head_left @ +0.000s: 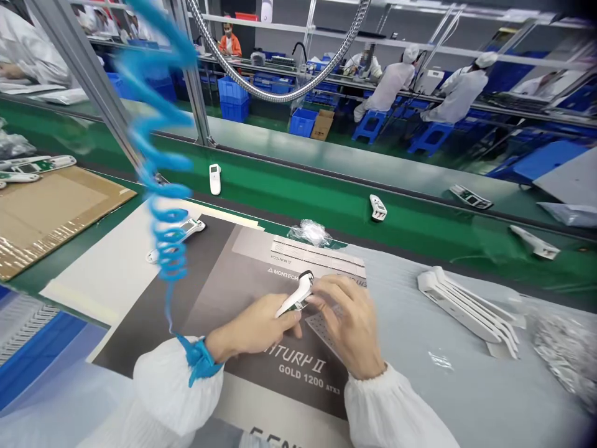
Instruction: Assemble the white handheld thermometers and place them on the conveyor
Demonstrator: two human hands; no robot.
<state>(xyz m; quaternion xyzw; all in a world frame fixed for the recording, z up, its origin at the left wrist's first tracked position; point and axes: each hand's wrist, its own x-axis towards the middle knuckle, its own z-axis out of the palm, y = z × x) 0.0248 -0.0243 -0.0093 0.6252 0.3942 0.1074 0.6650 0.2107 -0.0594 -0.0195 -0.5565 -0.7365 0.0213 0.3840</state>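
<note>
My left hand (pixel 263 323), with a blue band and coiled cord at its wrist, is closed round the lower part of a white handheld device (pixel 296 296). The device has a dark tip, and a little green shows along its side. My right hand (pixel 347 320) is at the device's upper end, thumb and fingers bent close together at its right side; whatever lies between those fingertips is hidden. Both hands are above a dark printed cardboard sheet (pixel 252 255). Another white device (pixel 189 230) lies at the sheet's upper left, partly behind the blue coil.
Stacked white shells (pixel 466 305) and clear plastic bags (pixel 564 342) lie at the right. Several devices sit on the green belt (pixel 289 193) beyond. A brown cardboard (pixel 60 205) is at the left. The blue coiled cord (pixel 163 162) hangs in front. People work in the background.
</note>
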